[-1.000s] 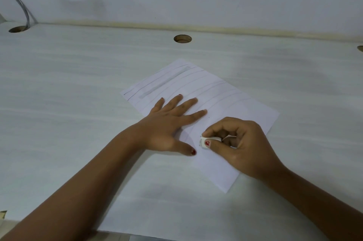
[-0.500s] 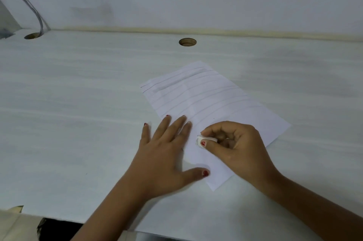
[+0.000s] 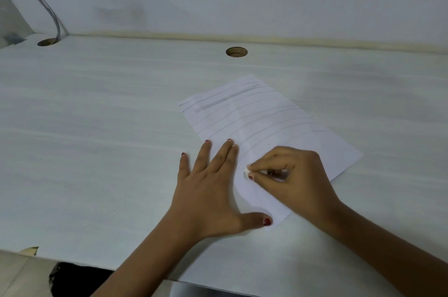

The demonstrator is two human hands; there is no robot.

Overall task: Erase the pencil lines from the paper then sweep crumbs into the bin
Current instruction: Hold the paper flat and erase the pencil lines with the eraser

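A white sheet of paper (image 3: 266, 117) lies tilted on the white desk (image 3: 97, 151), with several pencil lines across its far half. My left hand (image 3: 211, 190) lies flat with fingers spread, pressing the paper's left edge and near corner. My right hand (image 3: 291, 180) pinches a small white eraser (image 3: 246, 172) against the paper's near half, just right of my left fingers. Crumbs are too small to make out. No bin is in view.
Two round cable holes (image 3: 236, 51) (image 3: 47, 42) sit near the desk's back edge; a grey cable (image 3: 48, 8) runs into the left one. The wall rises right behind. The desk's front edge (image 3: 72, 260) is at the bottom left, with a dark gap below.
My left hand slid back from the middle of the paper to its left edge and near corner. The right hand with the eraser stays on the near half. The view shifted left.
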